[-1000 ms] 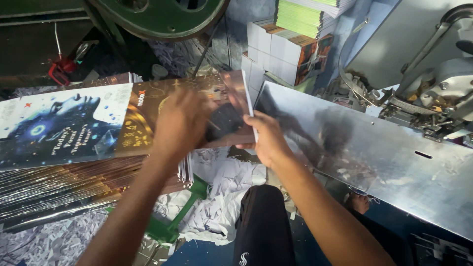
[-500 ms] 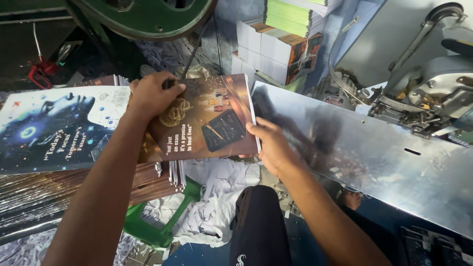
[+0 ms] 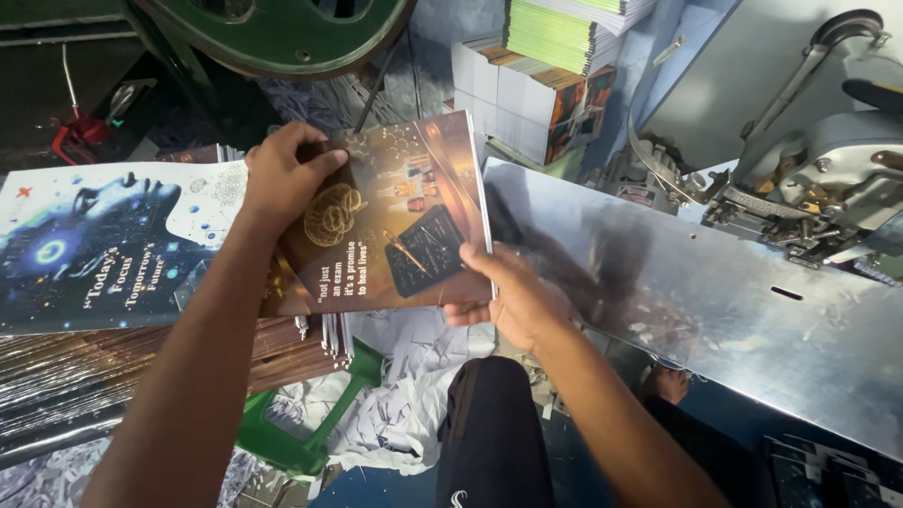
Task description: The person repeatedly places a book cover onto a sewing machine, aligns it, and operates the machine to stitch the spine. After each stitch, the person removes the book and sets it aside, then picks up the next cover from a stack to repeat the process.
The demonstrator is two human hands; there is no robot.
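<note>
Both hands, left hand (image 3: 282,179) and right hand (image 3: 513,296), grip clamped on the brown booklet (image 3: 395,226) beside the metal plate (image 3: 696,292)

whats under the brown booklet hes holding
Under the brown booklet, at its left edge, lies a blue printed cover on a stack of sheets. Below it: paper scraps and a green stool. Whatever lies directly beneath is covered.
</note>
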